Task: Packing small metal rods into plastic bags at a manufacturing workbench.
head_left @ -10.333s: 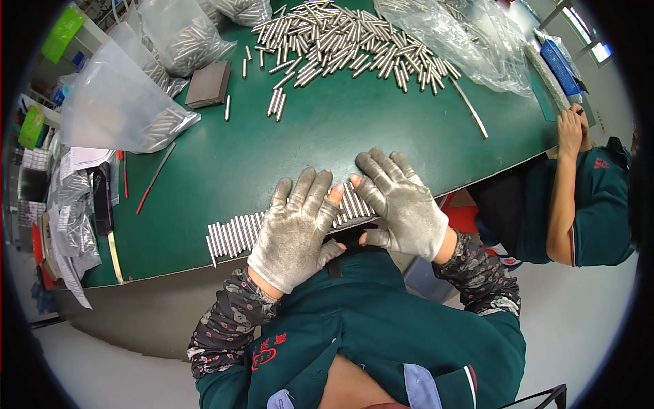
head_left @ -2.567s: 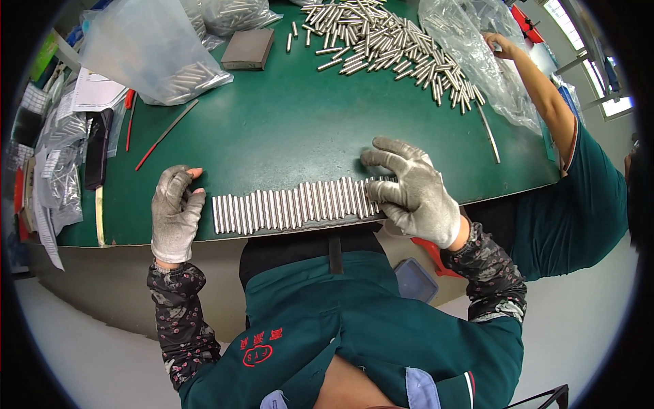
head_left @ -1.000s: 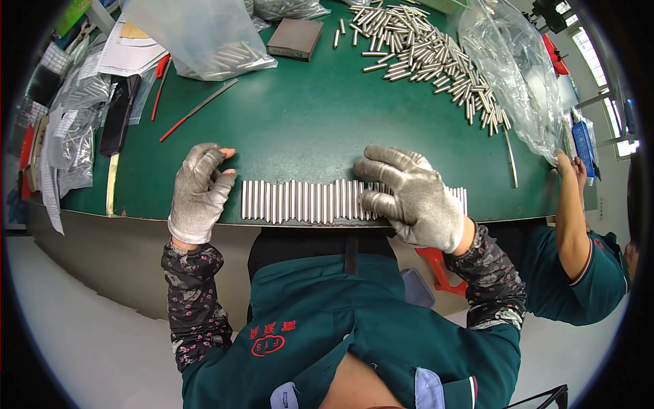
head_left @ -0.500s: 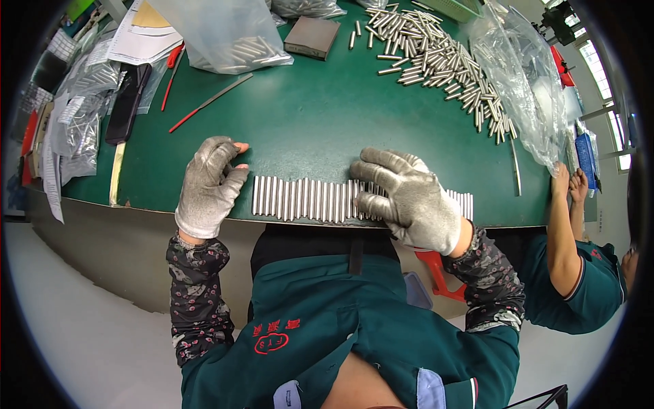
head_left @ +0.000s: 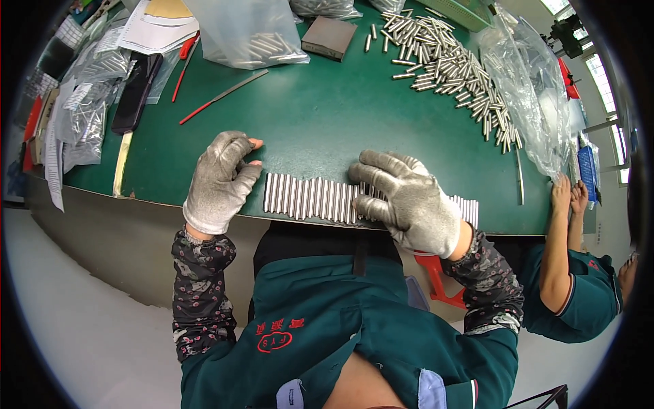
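Observation:
A row of polished steel pins (head_left: 306,198) lies side by side along the near edge of the green table (head_left: 306,116). My left hand (head_left: 221,183), in a grey-white glove with thumb and index fingertips bare, is just off the row's left end. Its fingers are curved and apart, with nothing between them. Gloved too, my right hand (head_left: 412,198) rests over the right part of the row. Those fingers are spread, the thumb lower and the index finger higher on the pins. Its palm hides several pins; a few show beyond it at the right end.
At the back right lies a heap of loose pins (head_left: 449,65) beside a clear plastic bag (head_left: 521,82). A bag of pins (head_left: 252,41), a dark block (head_left: 329,37), a red-handled file (head_left: 221,99) and a phone (head_left: 138,92) lie farther left. A co-worker's hands (head_left: 569,194) are at the right.
The whole view has shifted slightly, moving the table rightward in the picture. My right hand sits a little farther left along the row. The left hand keeps its place beside the row's end.

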### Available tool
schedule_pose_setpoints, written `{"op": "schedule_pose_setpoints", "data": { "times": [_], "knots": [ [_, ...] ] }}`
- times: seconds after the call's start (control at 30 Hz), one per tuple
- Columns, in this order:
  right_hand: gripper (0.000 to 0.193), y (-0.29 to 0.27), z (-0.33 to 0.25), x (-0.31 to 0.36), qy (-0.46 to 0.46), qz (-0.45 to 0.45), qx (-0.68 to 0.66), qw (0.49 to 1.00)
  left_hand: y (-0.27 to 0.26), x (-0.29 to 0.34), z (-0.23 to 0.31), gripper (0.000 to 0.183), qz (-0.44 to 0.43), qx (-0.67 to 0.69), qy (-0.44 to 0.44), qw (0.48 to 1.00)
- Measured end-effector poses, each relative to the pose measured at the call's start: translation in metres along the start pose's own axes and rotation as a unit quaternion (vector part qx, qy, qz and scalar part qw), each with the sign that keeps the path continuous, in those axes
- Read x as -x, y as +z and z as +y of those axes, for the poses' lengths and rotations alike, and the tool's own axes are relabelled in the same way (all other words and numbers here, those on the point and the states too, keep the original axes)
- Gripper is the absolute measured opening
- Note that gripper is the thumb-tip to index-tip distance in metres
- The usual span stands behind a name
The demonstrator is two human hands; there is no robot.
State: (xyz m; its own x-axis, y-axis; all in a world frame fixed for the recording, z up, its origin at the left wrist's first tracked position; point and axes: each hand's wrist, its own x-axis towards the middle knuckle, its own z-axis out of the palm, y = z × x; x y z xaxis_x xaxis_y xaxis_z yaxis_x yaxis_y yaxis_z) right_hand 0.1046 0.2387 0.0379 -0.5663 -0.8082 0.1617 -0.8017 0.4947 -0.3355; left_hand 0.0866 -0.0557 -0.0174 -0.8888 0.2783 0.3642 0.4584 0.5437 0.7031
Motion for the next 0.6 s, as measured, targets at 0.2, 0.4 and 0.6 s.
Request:
{"op": "schedule_pose_setpoints", "data": {
  "times": [0.2,0.4,0.6],
  "knots": [
    [0.035,-0.002,-0.002,-0.005,-0.002,0.002,-0.012,1.000,-0.003,-0.004,0.008,0.025,-0.002,-0.005,-0.009,1.000],
    [0.031,0.002,-0.005,-0.014,-0.013,-0.015,0.027,0.999,-0.006,-0.004,0.011,0.025,-0.011,0.000,-0.042,0.999],
    [0.028,-0.002,-0.007,-0.020,-0.009,-0.019,0.000,1.000,-0.006,-0.005,0.009,0.023,-0.006,-0.012,-0.028,1.000]
  ]
}}
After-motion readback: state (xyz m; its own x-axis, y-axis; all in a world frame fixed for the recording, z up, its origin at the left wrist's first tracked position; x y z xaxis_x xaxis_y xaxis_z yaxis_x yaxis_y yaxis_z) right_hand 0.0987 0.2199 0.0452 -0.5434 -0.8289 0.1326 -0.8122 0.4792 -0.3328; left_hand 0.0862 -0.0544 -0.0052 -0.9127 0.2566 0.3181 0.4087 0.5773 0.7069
